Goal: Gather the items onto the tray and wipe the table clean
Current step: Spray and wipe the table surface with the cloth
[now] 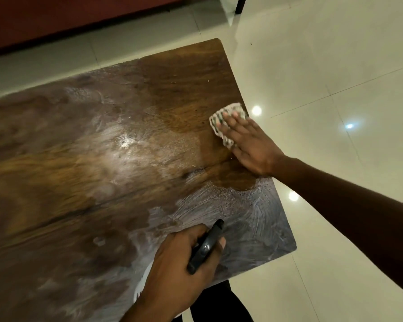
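Note:
A wooden table (79, 163) fills the left and middle of the head view, its top streaked with wet, soapy smears. My right hand (249, 145) lies flat near the table's right edge, pressing a white patterned cloth (221, 122) onto the wood. My left hand (182, 268) is low in the view near the front edge, wrapped around the black head of a spray bottle (205, 247). A bit of the bottle's white body shows under that hand. No tray or other items are in view.
Glossy pale floor tiles (323, 73) lie to the right of and beyond the table, with lamp reflections. A dark red piece of furniture (56, 19) runs along the far side. A black leg (240, 4) stands at the top right.

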### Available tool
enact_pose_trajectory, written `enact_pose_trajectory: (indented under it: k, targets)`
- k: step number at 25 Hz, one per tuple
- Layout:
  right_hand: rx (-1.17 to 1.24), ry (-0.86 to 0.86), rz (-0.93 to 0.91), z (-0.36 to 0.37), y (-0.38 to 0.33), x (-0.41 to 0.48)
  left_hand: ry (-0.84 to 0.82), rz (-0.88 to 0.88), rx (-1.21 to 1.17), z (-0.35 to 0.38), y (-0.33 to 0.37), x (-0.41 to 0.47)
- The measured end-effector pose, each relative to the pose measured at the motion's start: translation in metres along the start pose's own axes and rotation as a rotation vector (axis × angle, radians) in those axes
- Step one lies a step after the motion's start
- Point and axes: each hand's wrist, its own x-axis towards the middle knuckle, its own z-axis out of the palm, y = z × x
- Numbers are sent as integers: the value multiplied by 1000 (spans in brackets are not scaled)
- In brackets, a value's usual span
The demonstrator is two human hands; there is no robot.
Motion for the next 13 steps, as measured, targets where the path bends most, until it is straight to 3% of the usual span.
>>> enact_pose_trajectory:
  k: [3, 7, 13]
  targets:
    - [-107, -117, -234, 21, 10, -95, 1, -5, 42, 1, -6, -9]
    - [6, -136, -132, 12, 42, -115, -41, -8, 127, 12, -16, -24]
    - [319, -34, 79, 36, 5, -125, -58, 73, 241, 44, -44, -55]
